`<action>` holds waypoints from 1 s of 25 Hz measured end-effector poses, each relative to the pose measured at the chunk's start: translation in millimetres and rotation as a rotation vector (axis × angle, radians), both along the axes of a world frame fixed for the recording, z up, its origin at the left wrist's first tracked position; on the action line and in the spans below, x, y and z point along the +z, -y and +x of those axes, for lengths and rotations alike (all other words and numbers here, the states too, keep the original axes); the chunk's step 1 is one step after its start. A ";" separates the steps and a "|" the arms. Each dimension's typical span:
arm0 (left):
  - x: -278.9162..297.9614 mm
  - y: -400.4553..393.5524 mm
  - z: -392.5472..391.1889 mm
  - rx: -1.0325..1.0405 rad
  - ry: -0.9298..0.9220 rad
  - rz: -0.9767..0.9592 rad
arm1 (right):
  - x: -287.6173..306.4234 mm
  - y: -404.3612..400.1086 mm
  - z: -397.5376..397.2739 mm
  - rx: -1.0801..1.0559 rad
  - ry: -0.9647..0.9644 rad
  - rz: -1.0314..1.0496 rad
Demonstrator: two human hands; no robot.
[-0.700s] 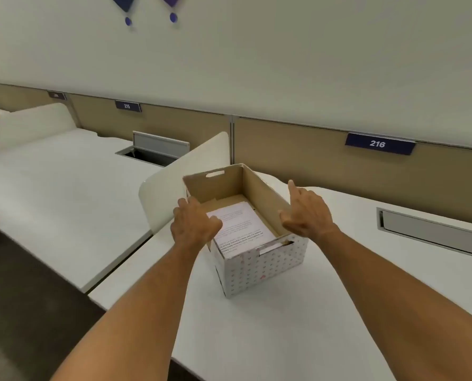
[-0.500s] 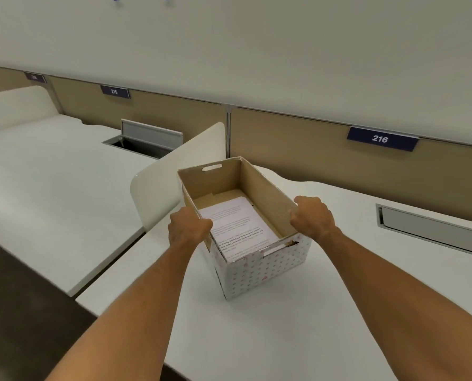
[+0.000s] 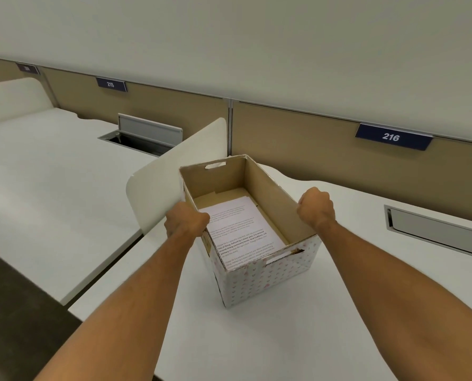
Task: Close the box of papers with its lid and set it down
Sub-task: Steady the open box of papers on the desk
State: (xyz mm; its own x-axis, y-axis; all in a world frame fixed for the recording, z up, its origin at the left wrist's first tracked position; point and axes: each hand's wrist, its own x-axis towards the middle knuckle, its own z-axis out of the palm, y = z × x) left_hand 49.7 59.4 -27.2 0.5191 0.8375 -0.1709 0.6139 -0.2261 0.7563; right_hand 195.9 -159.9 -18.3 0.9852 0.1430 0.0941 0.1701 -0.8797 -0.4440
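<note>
1. Box (image 3: 257, 243) stood open on the white worktop (image 3: 284, 339), near the low white divider (image 3: 171, 174) at that worktop's left edge, with the long side walls running away from the person.
2. Papers (image 3: 243, 229) lay flat on the box floor toward its near end, leaving bare cardboard at the far end; the stack sat well below the rim, so a lid should clear it.
3. Left hand (image 3: 186, 222) was closed in a fist over the box's left wall, fingers curled onto the rim; the grip had hold of that wall.
4. Right hand (image 3: 316, 207) was likewise fisted at the box's right wall; it seemed to clasp the rim, though the fingers were hidden behind the knuckles.
5. Both grips sat opposite each other across the box, probably to balance it for a lift or a shift.
6. No lid showed anywhere around the box, so closing was not yet begun.
7. Cut-out handles in the box's end walls were left unused.
</note>
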 end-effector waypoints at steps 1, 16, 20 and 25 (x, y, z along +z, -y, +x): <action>2.8 -1.6 1.4 0.013 -0.006 -0.023 | 2.9 -0.1 2.1 -0.015 -0.031 0.019; 19.4 25.8 19.2 -0.083 -0.054 -0.021 | 38.8 69.9 3.5 -0.039 -0.565 0.217; 25.9 61.5 32.3 -0.167 -0.082 0.102 | 41.4 107.8 -3.0 -0.092 -0.471 0.233; 40.9 124.4 52.3 -0.340 -0.046 0.184 | 49.8 181.9 -18.2 -0.220 -0.350 0.228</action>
State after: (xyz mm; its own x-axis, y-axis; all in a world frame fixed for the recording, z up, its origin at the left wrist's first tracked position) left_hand 102.0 -64.9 13.7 0.7676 0.6377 -0.0637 0.5130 -0.5518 0.6575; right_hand 177.7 -341.8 31.5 0.9680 -0.0588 -0.2441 -0.2039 -0.7514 -0.6275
